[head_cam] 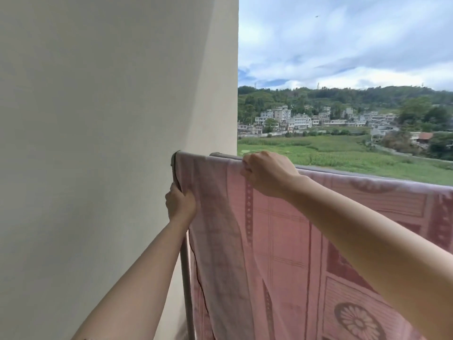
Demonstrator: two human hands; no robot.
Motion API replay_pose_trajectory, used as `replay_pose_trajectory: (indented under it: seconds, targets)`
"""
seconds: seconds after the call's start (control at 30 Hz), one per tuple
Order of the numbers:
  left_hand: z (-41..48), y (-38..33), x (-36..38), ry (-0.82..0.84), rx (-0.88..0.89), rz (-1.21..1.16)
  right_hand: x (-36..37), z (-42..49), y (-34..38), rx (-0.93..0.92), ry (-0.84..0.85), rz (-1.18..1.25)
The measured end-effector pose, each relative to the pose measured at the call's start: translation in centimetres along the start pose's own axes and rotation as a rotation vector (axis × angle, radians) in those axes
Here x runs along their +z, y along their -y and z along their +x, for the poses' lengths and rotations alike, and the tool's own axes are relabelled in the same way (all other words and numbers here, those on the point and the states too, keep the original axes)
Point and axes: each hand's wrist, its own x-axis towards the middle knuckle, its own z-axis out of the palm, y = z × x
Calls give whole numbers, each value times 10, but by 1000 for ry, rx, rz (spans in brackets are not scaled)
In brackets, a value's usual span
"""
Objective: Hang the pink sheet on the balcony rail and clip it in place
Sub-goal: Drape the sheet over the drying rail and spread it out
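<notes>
The pink sheet (289, 246), woven with darker squares and flower rounds, hangs draped over the grey metal balcony rail (225, 157) and falls toward me. My left hand (180, 203) grips the sheet's left edge just below the rail's bent corner, beside the rail's upright post (186, 278). On top of the rail, my right hand (267, 173) is closed over the sheet's upper fold, knuckles up. No clip shows in either hand or on the rail.
A plain cream wall (98, 143) fills the left half, right against the rail's end. Beyond the rail lie green fields, houses on a hillside and a cloudy sky.
</notes>
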Motion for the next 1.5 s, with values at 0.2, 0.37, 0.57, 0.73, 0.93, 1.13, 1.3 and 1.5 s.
replay_pose_trajectory:
  seconds: [0.2, 0.37, 0.57, 0.73, 0.93, 1.13, 1.3, 1.5]
  targets:
    - [45, 33, -1, 214, 2, -245, 33, 40, 34, 113, 7, -42]
    - [54, 50, -8, 285, 65, -325, 44, 54, 48, 187, -49, -17]
    - [70, 67, -42, 305, 216, -359, 46, 61, 60, 199, -115, -73]
    - [106, 61, -76, 51, 372, -254, 49, 79, 78, 187, -138, -37]
    - [87, 125, -86, 752, 86, -277, 64, 89, 87, 173, -66, -79]
    - [80, 166, -65, 804, -111, -177, 81, 113, 100, 165, -55, -86]
    - [84, 170, -66, 887, -145, -55, 92, 147, 109, 193, 17, -48]
    - [97, 178, -70, 921, -158, 29, 103, 180, 116, 241, 58, 120]
